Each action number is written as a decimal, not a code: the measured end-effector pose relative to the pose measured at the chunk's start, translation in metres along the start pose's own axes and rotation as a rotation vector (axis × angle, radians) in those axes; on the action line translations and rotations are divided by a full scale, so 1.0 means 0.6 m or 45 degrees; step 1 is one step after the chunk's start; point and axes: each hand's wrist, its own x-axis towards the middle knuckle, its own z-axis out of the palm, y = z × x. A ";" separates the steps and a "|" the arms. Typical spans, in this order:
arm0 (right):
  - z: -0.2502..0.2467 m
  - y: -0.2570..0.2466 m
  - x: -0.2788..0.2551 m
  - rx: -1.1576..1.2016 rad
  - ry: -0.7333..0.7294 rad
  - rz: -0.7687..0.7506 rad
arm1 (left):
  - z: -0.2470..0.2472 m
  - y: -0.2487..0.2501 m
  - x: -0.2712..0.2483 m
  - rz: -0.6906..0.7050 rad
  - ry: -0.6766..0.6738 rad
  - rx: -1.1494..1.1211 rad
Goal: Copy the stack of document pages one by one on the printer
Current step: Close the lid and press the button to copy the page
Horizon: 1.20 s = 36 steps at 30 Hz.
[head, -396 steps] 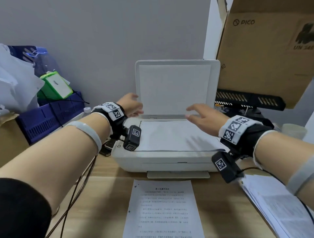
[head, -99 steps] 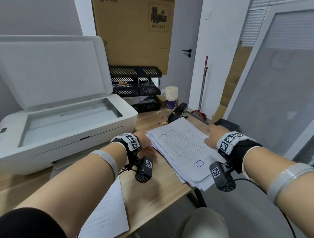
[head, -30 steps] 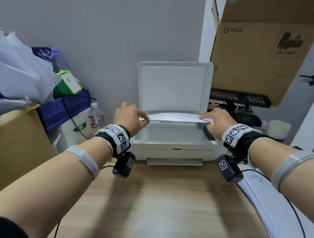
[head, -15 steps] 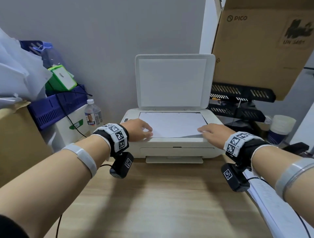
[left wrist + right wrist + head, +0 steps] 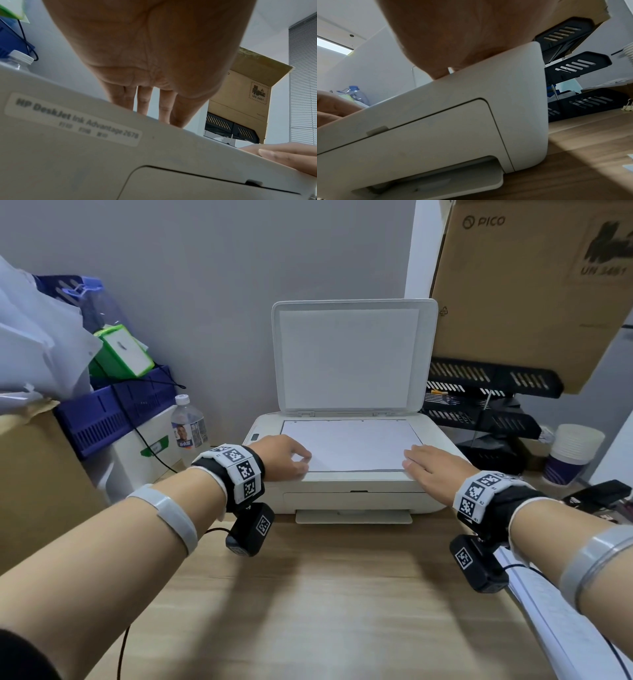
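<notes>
Both hands [image 5: 284, 455] now flatten page [image 5: 349, 445] on glass.

The white plastic printer [image 5: 356, 494] has a smooth, faintly satin shell, and its raised lid [image 5: 352, 357] is lined with a matt white pad. A plain white paper sheet [image 5: 349, 445] lies matt on the scanner bed. The light wood-grain desk [image 5: 325, 594] looks smooth with a dull sheen. The brown cardboard box [image 5: 527, 289] is matt and fibrous; the black perforated trays [image 5: 489, 378] look like painted metal or plastic.
</notes>
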 end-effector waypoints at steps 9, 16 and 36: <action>-0.060 -0.027 0.026 0.130 0.111 -0.039 | -0.051 -0.020 0.048 0.021 0.051 -0.163; -0.146 -0.110 0.111 0.325 0.205 -0.136 | -0.132 -0.032 0.162 -0.241 0.427 -1.129; -0.178 -0.172 0.178 0.015 0.567 -0.259 | -0.175 -0.064 0.234 -0.126 0.561 -1.473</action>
